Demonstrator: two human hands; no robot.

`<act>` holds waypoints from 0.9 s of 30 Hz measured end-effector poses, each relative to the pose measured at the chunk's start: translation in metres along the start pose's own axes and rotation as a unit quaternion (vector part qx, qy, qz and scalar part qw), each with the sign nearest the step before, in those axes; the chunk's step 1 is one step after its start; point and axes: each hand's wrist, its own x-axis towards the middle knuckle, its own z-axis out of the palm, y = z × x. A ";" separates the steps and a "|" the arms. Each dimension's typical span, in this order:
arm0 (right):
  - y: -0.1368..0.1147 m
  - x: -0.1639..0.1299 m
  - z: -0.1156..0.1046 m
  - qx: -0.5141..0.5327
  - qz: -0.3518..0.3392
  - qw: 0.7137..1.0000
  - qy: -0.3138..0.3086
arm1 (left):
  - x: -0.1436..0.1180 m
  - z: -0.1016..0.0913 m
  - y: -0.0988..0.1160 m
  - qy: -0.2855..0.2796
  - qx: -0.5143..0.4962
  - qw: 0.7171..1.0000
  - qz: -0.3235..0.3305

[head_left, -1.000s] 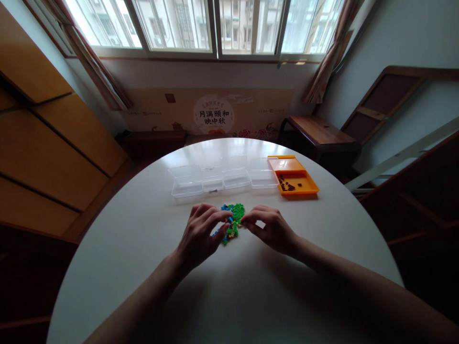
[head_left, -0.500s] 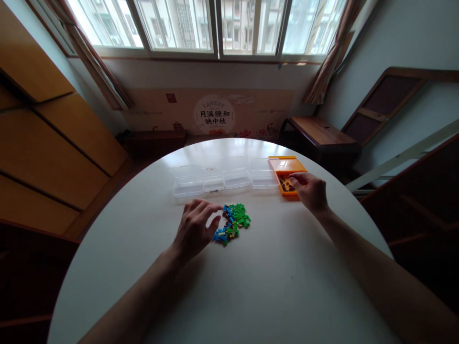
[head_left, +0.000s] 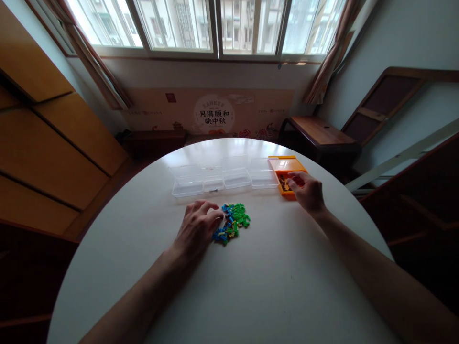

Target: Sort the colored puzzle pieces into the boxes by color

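Observation:
A pile of small green, blue and yellow bricks [head_left: 234, 220] lies at the middle of the round white table [head_left: 251, 286]. My left hand [head_left: 199, 228] rests flat beside the pile's left edge, fingers spread and curled, fingertips touching the nearest bricks. My right hand [head_left: 307, 192] reaches to the far right and hovers over the front of an orange tray [head_left: 287, 165]. The tray holds a few dark brown pieces [head_left: 283, 184]. The right fingertips point down into the tray and hide whatever is under them.
Several clear plastic boxes [head_left: 234, 177] stand in a row behind the pile, left of the orange tray. Beyond the table are a window wall, a dark wooden bench [head_left: 319, 131] at right and wooden cabinets [head_left: 53, 143] at left.
My right hand left the pile, went to the orange tray and has since shifted slightly nearer. My left hand lowered onto the table at the pile's edge.

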 end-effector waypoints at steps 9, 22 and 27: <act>-0.045 -0.026 0.013 0.158 0.010 0.981 -0.109 | 0.008 -0.001 0.007 0.068 -0.028 0.997 0.021; -0.105 -0.069 0.015 0.334 -0.032 0.857 -0.390 | 0.013 -0.006 0.038 0.150 -0.088 0.979 0.102; -0.104 -0.071 0.017 0.326 -0.031 0.869 -0.371 | 0.013 -0.005 0.038 0.146 -0.089 0.980 0.102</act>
